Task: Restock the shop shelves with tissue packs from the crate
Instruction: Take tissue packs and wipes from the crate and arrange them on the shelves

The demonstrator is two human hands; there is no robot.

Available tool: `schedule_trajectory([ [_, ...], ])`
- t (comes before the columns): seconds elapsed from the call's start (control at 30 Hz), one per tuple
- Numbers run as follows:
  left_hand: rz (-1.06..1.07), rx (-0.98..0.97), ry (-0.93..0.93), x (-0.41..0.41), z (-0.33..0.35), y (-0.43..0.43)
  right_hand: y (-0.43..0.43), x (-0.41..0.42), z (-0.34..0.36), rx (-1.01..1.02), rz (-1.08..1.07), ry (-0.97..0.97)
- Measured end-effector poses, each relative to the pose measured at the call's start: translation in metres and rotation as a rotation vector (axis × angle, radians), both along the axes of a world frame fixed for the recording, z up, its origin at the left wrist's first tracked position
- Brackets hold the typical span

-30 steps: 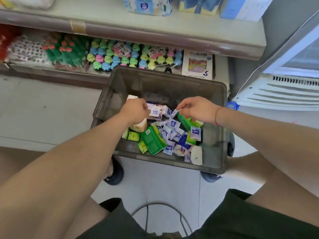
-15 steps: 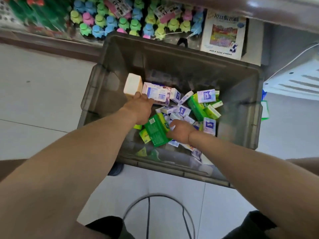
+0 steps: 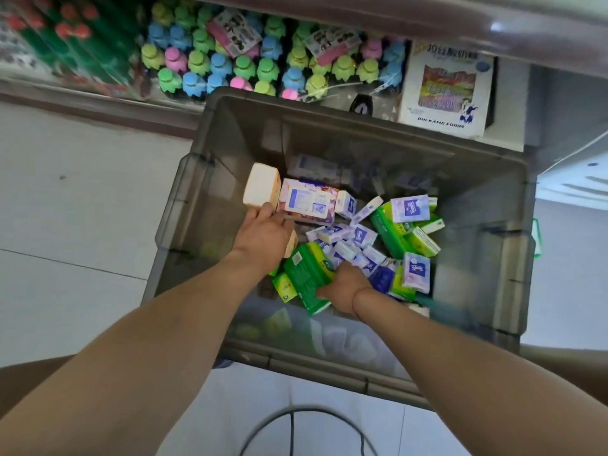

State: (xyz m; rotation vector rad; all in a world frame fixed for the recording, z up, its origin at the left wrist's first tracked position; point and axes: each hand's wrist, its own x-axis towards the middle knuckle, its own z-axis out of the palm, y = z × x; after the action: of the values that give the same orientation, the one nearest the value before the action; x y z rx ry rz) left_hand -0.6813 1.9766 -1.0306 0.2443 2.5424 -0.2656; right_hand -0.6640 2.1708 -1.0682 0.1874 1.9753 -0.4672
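A grey translucent crate (image 3: 513,245) stands on the floor below me, holding several small tissue packs in white, purple and green. My left hand (image 3: 263,236) grips a cream-orange tissue pack (image 3: 261,185) standing at the crate's left side, next to a purple-and-white pack (image 3: 307,200). My right hand (image 3: 345,286) reaches down into the pile and curls round a large dark green tissue pack (image 3: 307,274) lying near the front. Loose purple packs (image 3: 409,209) lie to the right.
A low shelf behind the crate holds rows of coloured-capped bottles (image 3: 230,65), green bottles (image 3: 82,44) and a white food box (image 3: 444,90). A shelf edge (image 3: 493,24) overhangs above. A white appliance (image 3: 572,182) stands right. A dark cable (image 3: 292,422) loops on the tiled floor.
My head has tilted down closer to the crate. My right hand dropped from the upper right of the pile to the green pack at the front. The left hand stays on the cream pack.
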Motion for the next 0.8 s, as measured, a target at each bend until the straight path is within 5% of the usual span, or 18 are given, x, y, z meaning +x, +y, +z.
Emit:
schedule_trajectory([
  [0.1, 0.168, 0.044, -0.018, -0.004, 0.013, -0.006, 0.011, -0.014, 0.026, -0.058, -0.065, 0.021],
  [0.23, 0.510, 0.348, -0.072, -0.011, 0.056, -0.009, 0.035, -0.029, 0.083, -0.249, -0.321, -0.041],
  [0.37, 0.693, 0.565, -0.023, -0.018, 0.124, -0.015, 0.057, -0.048, 0.153, -0.370, -0.203, 0.100],
  [0.53, 0.874, 0.901, 0.091, -0.016, 0.212, -0.023, 0.086, -0.066, 0.246, -0.615, -0.218, 0.098],
  [0.8, 0.936, 1.339, 0.261, 0.010, 0.336, -0.028, 0.094, -0.063, 0.351, -0.860, -0.329, 0.397],
])
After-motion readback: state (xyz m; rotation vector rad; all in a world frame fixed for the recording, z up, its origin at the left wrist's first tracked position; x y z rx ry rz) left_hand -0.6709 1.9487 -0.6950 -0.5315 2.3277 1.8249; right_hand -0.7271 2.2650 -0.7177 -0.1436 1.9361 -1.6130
